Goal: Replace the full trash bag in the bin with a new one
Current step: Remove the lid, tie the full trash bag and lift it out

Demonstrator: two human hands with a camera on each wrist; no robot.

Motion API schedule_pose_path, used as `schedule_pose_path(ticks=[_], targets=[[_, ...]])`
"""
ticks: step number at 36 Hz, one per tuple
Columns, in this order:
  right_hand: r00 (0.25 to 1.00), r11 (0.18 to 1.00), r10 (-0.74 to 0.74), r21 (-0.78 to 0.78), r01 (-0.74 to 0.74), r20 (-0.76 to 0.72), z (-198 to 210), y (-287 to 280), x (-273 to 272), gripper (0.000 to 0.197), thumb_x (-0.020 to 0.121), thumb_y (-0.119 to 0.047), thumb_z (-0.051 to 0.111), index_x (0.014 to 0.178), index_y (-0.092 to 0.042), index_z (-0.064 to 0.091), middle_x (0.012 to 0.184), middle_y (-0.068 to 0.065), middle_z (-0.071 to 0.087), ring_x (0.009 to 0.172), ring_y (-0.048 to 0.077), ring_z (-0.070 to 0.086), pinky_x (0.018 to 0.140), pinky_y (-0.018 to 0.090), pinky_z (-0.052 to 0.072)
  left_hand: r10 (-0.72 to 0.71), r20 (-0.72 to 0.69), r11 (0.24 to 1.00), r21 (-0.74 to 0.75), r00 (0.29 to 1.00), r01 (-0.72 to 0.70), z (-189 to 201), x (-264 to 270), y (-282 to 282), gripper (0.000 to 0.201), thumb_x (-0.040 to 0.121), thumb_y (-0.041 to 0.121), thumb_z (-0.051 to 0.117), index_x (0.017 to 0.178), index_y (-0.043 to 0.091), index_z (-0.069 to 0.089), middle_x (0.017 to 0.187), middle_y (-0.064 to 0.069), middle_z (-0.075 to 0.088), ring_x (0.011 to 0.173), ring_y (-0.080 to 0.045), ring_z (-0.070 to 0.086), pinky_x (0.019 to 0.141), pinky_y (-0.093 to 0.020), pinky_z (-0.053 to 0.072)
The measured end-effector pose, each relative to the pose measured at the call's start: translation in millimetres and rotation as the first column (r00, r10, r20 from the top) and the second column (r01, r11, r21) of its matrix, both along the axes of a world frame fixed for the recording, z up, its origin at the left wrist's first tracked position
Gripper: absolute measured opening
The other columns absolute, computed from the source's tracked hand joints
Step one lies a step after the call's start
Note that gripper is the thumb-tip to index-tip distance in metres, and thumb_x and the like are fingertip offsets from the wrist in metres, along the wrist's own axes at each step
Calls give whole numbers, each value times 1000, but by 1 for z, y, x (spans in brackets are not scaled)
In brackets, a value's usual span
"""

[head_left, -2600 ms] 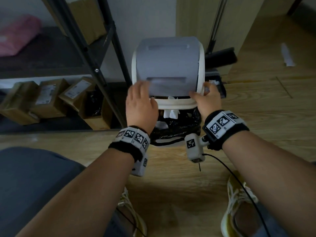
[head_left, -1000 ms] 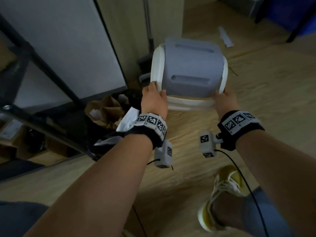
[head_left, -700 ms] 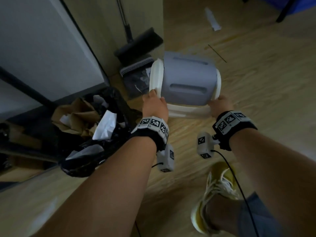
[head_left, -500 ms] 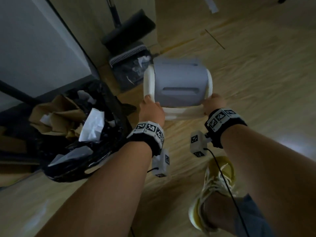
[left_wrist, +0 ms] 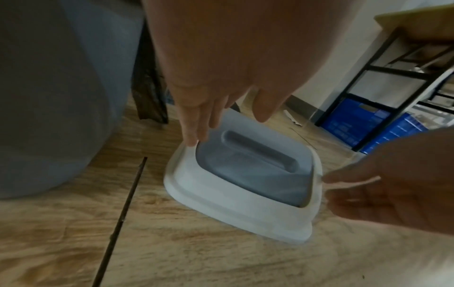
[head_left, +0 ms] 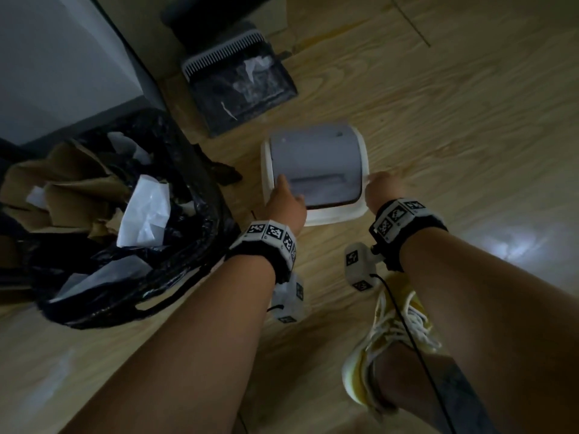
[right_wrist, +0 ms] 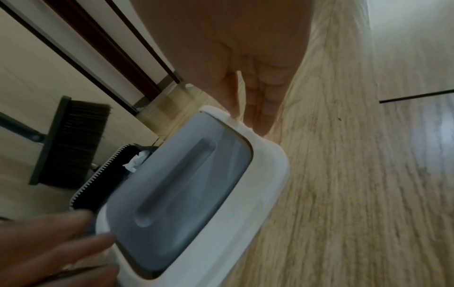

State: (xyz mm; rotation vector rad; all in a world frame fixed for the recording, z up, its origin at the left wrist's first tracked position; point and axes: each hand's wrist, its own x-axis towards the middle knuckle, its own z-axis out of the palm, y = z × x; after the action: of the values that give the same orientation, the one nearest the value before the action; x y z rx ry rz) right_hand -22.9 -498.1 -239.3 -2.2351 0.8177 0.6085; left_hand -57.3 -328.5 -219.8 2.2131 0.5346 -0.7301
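Observation:
The bin lid [head_left: 313, 158], a grey swing flap in a white frame, lies flat on the wooden floor. My left hand [head_left: 283, 198] touches its left rim with straight fingers [left_wrist: 196, 134], thumb held apart. My right hand [head_left: 380, 191] is at the right rim, thumb on top and straight fingers [right_wrist: 260, 116] along the outer edge. The full black trash bag [head_left: 194, 245], stuffed with brown cardboard and white paper, stands open to the left. In the left wrist view the grey bin body [left_wrist: 49, 87] rises beside the lid [left_wrist: 245, 174].
A dark dustpan [head_left: 241, 86] with scraps sits behind the lid, a broom head [right_wrist: 71, 145] against the wall. My yellow shoe [head_left: 391, 339] is below the right wrist. Blue crates [left_wrist: 356, 124] stand under a black shelf frame [left_wrist: 393, 58]. Bare wooden floor stretches to the right.
Both hands lifted the lid off the bin, carried it right and lowered it onto the floor. The full bag is now uncovered on the left. The fingers have straightened at the rim.

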Motion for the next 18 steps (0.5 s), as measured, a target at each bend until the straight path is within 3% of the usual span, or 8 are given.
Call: schedule_pose_path(ticks=[4, 9, 11, 13, 18], targets=[[999, 999, 44, -15, -44, 19, 3, 4, 2, 38, 99, -4, 35, 135, -2, 49, 138, 18, 52, 125, 34, 51, 94, 35, 43, -81, 27, 996, 26, 996, 81, 6, -3, -5, 65, 102, 24, 35, 154, 15, -2, 160, -12, 13, 140, -33, 32, 113, -43, 32], [998, 999, 54, 4, -54, 44, 20, 10, -1, 40, 96, -8, 40, 136, -3, 47, 137, 19, 52, 122, 36, 52, 93, 38, 44, -132, 50, 990, 60, 990, 129, 20, -6, -1, 65, 102, 26, 33, 154, 16, -2, 159, -13, 15, 133, -36, 40, 108, -45, 39], [997, 998, 51, 21, -53, 64, 29, 12, -3, 43, 95, -10, 42, 138, -5, 46, 138, 18, 51, 123, 36, 51, 94, 39, 44, -148, 69, 987, 74, 987, 143, 29, -7, 2, 64, 102, 27, 33, 154, 16, -2, 160, -10, 12, 137, -34, 36, 109, -42, 38], [994, 998, 50, 35, -54, 100, 39, 12, -6, 47, 95, -12, 44, 141, -7, 42, 141, 17, 50, 125, 35, 51, 90, 36, 44, -162, 109, 982, 112, 981, 150, 38, -9, 5, 63, 102, 28, 34, 155, 16, 1, 160, -10, 13, 141, -32, 31, 111, -40, 35], [983, 996, 68, 42, -76, 172, 70, 17, -14, 50, 94, -13, 47, 144, -10, 41, 139, 16, 51, 120, 34, 54, 80, 31, 41, -204, 216, 967, 195, 955, 163, 73, -14, 11, 62, 101, 28, 36, 154, 17, 6, 158, -11, 17, 138, -33, 34, 109, -41, 37]])
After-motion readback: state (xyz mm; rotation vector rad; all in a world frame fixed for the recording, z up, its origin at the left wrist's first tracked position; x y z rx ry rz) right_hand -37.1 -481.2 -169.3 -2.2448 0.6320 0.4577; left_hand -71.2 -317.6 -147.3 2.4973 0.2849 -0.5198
